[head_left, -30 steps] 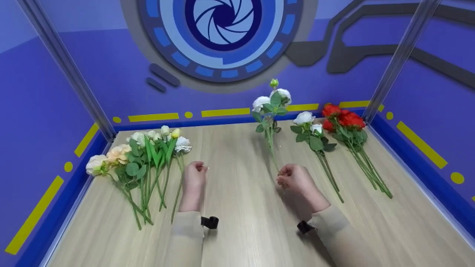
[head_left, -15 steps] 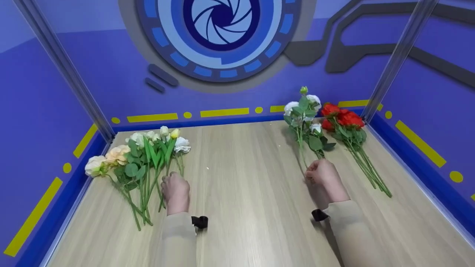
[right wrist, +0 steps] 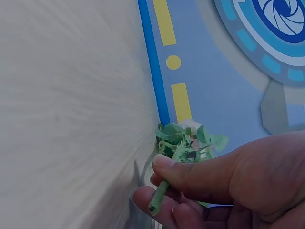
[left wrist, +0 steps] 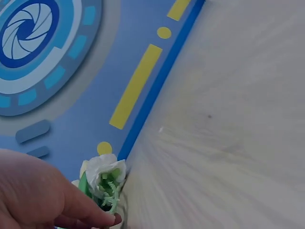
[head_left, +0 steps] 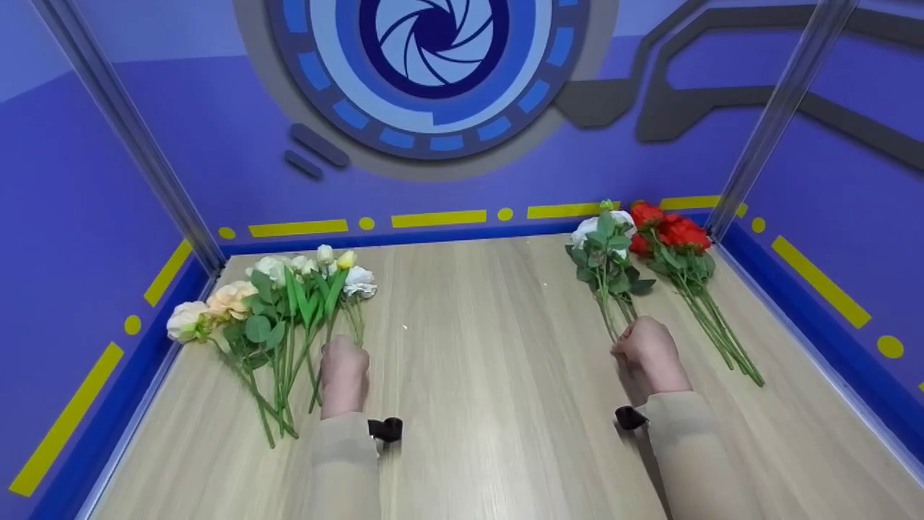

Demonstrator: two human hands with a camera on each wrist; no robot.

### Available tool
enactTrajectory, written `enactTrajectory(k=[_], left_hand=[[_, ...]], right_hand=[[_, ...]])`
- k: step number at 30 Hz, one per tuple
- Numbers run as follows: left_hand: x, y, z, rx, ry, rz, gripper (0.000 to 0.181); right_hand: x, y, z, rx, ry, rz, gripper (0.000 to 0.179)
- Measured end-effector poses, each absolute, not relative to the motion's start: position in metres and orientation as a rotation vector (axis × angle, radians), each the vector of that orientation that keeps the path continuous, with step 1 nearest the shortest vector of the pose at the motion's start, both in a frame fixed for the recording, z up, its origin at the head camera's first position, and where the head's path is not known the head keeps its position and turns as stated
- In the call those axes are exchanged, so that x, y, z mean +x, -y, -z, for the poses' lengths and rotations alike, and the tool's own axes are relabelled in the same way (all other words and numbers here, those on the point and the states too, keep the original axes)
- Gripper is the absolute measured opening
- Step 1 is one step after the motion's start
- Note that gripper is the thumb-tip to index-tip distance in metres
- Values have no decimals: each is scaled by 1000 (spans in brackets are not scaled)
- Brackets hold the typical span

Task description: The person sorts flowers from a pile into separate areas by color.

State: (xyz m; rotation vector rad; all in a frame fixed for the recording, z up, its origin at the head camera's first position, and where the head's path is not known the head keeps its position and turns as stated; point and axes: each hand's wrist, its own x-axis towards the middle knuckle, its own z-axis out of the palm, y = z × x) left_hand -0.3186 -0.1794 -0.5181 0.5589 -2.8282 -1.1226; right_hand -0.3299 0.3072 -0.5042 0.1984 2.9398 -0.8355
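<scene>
The right hand [head_left: 650,350] pinches a white rose stem [right wrist: 158,198] low down, likely sparing its petals [head_left: 625,222]; whether the left hand [head_left: 344,368] grips anything is unclear.

White flowers [head_left: 622,221]; green stem [right wrist: 159,196]; red flowers [head_left: 682,232]; yellow-dashed purple wall [head_left: 433,191].

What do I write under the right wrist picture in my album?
A right hand pinches a green stem, with leaves and a white flower beyond.
</scene>
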Motion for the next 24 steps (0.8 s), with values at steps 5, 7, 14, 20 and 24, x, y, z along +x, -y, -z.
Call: enactTrajectory(k=[5, 7, 14, 20, 24], left_hand=[[-319, 180, 514, 584, 2828, 1295, 14], [-318, 180, 514, 582, 2825, 1290, 15], [-317, 177, 517, 511, 2769, 1112, 20], [-315, 175, 511, 578, 2689, 1139, 21], [-316, 172, 501, 619, 2646, 1242, 22]], right_hand=[[-331, -309, 505, 230, -2939, 829, 28], [-332, -309, 505, 259, -2932, 804, 30], [-334, -309, 505, 344, -2872, 711, 37], [-335, -308, 504, 310, -2857, 720, 49], [-335, -307, 502, 307, -2855, 702, 51]])
